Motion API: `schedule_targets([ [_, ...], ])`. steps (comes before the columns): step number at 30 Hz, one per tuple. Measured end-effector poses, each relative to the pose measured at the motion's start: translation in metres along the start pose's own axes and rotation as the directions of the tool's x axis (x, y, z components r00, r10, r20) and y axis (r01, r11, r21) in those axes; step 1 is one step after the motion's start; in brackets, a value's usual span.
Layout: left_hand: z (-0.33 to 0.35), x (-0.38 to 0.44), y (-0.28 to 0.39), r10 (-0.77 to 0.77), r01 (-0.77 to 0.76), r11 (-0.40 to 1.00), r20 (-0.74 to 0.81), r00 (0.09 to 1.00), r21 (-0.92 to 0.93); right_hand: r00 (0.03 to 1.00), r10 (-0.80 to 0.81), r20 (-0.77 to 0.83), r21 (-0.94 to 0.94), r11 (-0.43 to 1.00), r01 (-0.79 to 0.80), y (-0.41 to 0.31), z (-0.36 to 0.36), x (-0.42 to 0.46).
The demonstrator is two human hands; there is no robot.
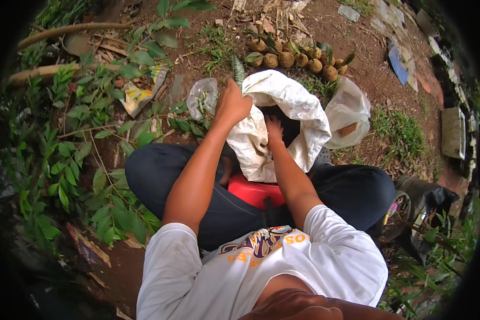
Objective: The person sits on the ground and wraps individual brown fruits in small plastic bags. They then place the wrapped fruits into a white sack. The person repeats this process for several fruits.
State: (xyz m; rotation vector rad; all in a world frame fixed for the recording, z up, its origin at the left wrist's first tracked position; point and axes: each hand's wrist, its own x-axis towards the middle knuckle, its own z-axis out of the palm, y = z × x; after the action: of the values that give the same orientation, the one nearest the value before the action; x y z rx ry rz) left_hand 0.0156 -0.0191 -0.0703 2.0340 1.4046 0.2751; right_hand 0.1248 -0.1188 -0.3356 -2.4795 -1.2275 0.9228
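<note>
My left hand (233,105) grips the left rim of a white woven plastic sack (308,108), which stands with its mouth wide between my knees. A mottled green leaf (237,71) rises just beyond this hand; whether the hand also holds it I cannot tell. My right hand (275,129) reaches down inside the sack's mouth, against its left inner wall. Its fingertips are in shadow, and the dark inside hides what they may touch. Beneath me shows a red plastic stool (256,193).
Round brown fruits (286,60) with leaves lie beyond the sack. A translucent plastic bag (350,108) sits to its right, a small clear bag (202,98) to its left. Leafy branches (116,200) spread along my left. A black container (416,200) lies by my right knee.
</note>
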Motion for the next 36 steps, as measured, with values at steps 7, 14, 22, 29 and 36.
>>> schedule_targets([
  [7,-0.005,-0.005,0.009,0.129,-0.121,0.989,-0.084,0.988,0.089,0.969,-0.050,-0.241,0.445,0.882,0.156,0.023,-0.007,-0.027],
  [14,0.036,-0.006,0.024,0.372,-0.333,0.926,-0.274,0.887,0.180,0.977,0.119,0.176,0.954,0.225,-0.199,0.017,-0.085,-0.069],
  [22,0.071,-0.017,0.050,0.412,-0.414,0.910,-0.171,0.895,0.026,0.984,-0.173,0.040,0.743,0.664,0.087,-0.008,-0.169,-0.119],
  [29,0.039,-0.030,0.037,0.384,-0.360,0.888,0.031,0.923,-0.285,0.954,-0.295,-0.061,0.207,0.931,0.301,-0.068,-0.240,-0.151],
  [36,0.011,-0.056,0.038,0.341,0.029,0.754,0.430,0.836,-0.656,0.933,-0.360,-0.009,0.499,0.807,0.317,-0.044,-0.263,-0.164],
])
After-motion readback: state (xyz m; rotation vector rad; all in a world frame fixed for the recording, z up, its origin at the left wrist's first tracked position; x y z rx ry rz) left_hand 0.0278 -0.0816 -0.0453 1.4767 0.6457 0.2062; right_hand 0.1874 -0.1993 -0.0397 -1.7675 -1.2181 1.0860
